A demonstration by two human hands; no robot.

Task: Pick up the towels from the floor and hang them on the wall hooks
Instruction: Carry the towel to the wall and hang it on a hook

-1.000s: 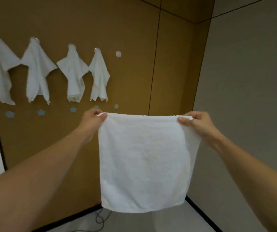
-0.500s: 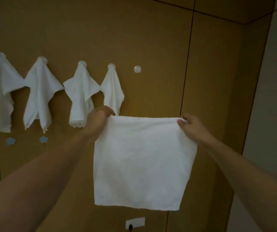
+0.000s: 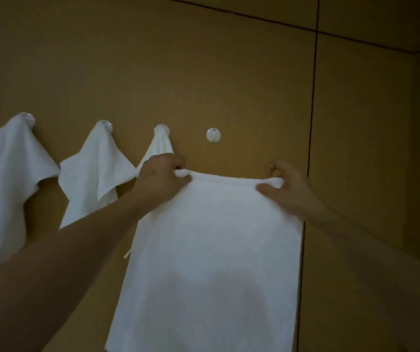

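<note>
White towel [image 3: 211, 250] hangs limp between left hand [image 3: 162, 177] and right hand [image 3: 286, 188], fingers pinching top corners. Light, soft, no stiffness. Bare hook [image 3: 213, 135] just above fingers; regrip mid-edge advised.

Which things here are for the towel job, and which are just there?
For the job:
- towel, held by its top corners in the left hand and right hand
- empty hook
- three hung towels

Just there:
- wall
- dark seam
</note>
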